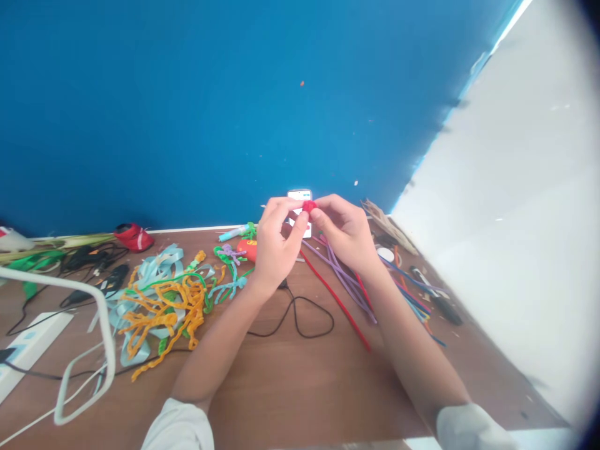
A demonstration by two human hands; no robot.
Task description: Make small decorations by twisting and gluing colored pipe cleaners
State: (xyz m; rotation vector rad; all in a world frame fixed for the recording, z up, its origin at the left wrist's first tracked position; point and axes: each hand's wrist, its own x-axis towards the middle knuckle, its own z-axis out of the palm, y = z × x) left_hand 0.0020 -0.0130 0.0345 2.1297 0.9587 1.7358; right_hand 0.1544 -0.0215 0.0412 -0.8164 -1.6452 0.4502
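Between the fingertips of both hands is a small red fuzzy coil (309, 206), which looks like wound pipe cleaner. My left hand (280, 240) pinches it from the left with thumb and forefinger. From the right, my right hand (344, 232) grips it the same way. Behind the hands a phone (307, 230) with a lit screen stands against the wall, partly covered. A straight red pipe cleaner (337, 300) lies on the table below, beside several purple pipe cleaners (349, 281).
Orange twisted pipe cleaners (173, 312) and pale blue ribbon (164, 265) are heaped at left. A white power strip (32, 350) and a white looped frame (110, 337) stand nearer. A black cable (300, 334) loops mid-table. Blue pipe cleaners (412, 278) and a dark-handled tool (445, 307) lie right.
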